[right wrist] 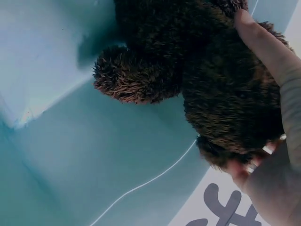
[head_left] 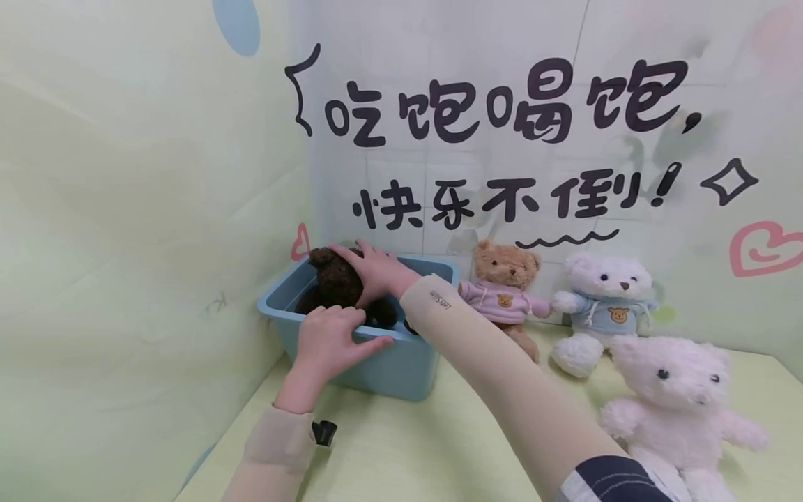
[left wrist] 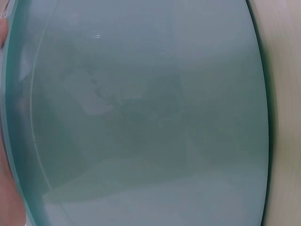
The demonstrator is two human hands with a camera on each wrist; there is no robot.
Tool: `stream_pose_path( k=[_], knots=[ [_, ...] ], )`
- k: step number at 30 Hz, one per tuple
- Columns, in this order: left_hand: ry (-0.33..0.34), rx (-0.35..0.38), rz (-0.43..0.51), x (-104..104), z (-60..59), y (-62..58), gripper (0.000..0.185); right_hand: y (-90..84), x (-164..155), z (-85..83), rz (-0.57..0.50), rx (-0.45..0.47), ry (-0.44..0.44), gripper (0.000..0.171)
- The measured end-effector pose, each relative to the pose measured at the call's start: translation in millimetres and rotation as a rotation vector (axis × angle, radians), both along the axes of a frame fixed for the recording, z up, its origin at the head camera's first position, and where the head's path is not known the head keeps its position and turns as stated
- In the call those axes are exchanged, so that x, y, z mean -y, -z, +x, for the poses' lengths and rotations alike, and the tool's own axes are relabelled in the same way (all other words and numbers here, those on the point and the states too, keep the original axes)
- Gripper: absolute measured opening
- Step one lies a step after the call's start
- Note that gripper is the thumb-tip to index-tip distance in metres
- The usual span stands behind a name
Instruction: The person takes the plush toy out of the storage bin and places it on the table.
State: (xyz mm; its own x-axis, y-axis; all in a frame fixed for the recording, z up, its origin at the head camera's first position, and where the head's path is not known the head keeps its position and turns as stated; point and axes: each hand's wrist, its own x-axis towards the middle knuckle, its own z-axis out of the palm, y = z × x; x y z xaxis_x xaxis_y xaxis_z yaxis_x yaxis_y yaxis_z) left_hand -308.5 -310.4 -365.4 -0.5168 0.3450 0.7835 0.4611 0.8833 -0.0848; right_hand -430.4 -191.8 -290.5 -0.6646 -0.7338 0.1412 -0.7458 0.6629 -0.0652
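A dark brown teddy bear (head_left: 332, 282) sits in a blue plastic bin (head_left: 389, 366) in the table's back left corner. My right hand (head_left: 373, 268) reaches over the bin and grips the bear's head from above. In the right wrist view its fingers (right wrist: 261, 44) and thumb wrap the brown fur (right wrist: 211, 80) above the bin's inside. My left hand (head_left: 332, 338) holds the bin's front rim, fingers hooked over the edge. The left wrist view shows only the bin's outer wall (left wrist: 141, 117) close up, with a sliver of hand (left wrist: 7, 197) at the left edge.
Three more bears sit right of the bin: a tan one in a pink hoodie (head_left: 505, 282), a white one in a blue hoodie (head_left: 605, 293), and a pale pink one (head_left: 674, 397) nearest me. The pale green table (head_left: 408, 453) meets walls at the left and back.
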Motion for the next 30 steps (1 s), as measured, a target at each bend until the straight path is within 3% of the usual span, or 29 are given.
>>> stream_pose_path(
  k=[5, 10, 14, 20, 30],
  knots=[
    [-0.005, 0.004, -0.002, -1, -0.6, 0.5, 0.069, 0.7, 1, -1.2, 0.045, -0.092, 0.026, 0.112],
    [-0.002, -0.003, -0.001, -2, -0.8, 0.5, 0.068, -7.8, -2, 0.3, 0.008, -0.091, 0.015, 0.1],
    [-0.007, -0.004, -0.009, 0, -1.7, 1.5, 0.068, -22.1, -5, 3.0, -0.039, -0.059, -0.027, 0.094],
    [-0.02, 0.005, -0.012, 0, -1.2, 0.8, 0.068, -47.6, -13, 6.3, -0.045, -0.121, -0.087, 0.09],
    [-0.024, 0.033, -0.029, 0, -2.3, 3.2, 0.065, -88.9, -43, 15.6, -0.146, -0.168, -0.096, 0.089]
  ],
)
